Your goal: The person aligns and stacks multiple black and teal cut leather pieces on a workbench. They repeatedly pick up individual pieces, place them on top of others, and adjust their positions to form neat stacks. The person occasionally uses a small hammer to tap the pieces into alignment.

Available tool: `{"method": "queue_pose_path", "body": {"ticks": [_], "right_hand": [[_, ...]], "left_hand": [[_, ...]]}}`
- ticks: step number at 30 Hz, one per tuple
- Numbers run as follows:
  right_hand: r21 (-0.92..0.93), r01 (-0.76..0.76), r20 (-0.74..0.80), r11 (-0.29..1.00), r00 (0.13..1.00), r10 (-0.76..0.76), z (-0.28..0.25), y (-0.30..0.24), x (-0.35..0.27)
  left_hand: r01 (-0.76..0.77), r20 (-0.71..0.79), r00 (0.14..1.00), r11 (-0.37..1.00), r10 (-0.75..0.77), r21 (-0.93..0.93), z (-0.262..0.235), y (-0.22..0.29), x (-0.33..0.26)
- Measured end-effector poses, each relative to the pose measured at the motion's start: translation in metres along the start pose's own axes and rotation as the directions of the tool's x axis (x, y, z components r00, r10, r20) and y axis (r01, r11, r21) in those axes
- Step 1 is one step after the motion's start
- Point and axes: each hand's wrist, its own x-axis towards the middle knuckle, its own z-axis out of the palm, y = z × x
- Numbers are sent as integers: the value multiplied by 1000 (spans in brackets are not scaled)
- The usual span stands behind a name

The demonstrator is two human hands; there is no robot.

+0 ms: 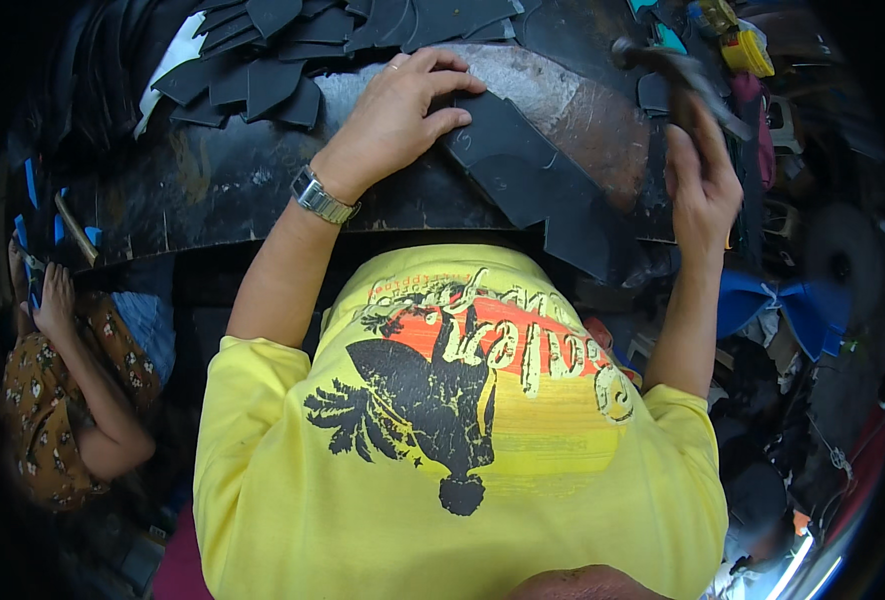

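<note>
My left hand [403,118], with a metal watch at the wrist, rests at the upper left end of a dark, flat sheet piece [523,165]. Its thumb and curved fingertips hold that end against the bench. The piece runs down to the right, and its stepped lower end [591,240] hangs past the bench's front edge. At the right my right hand [705,190] is raised, closed round the handle of a hammer [678,72]. The hammer's metal head is slightly blurred and stands above the bench, apart from the sheet.
Many dark cut pieces [263,85] lie piled at the back left of the worn bench [233,190]. A yellow container [748,52] stands at the back right. Blue material [783,310] lies at the right. On the left, another person's hand [55,300] holds a tool.
</note>
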Motion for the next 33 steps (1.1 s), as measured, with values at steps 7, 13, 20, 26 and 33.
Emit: {"method": "queue_pose_path", "body": {"ticks": [7, 13, 20, 26, 33], "right_hand": [[-170, 292, 573, 941, 807, -146, 19, -25, -51], [64, 354, 442, 933, 828, -345, 27, -39, -50], [56, 55, 289, 997, 955, -69, 25, -42, -59], [-270, 16, 404, 963, 910, 98, 11, -38, -60], [-379, -118, 443, 918, 848, 292, 2, -29, -75]], "left_hand": [[22, 24, 999, 998, -21, -56, -2, -3, 4], [30, -16, 999, 988, -33, -151, 1, -4, 4], [14, -15, 1000, 997, -16, -80, 0, -4, 4], [-12, -5, 1000, 998, 12, 68, 0, -2, 4], [59, 33, 998, 998, -59, -1, -3, -1, 8]]}}
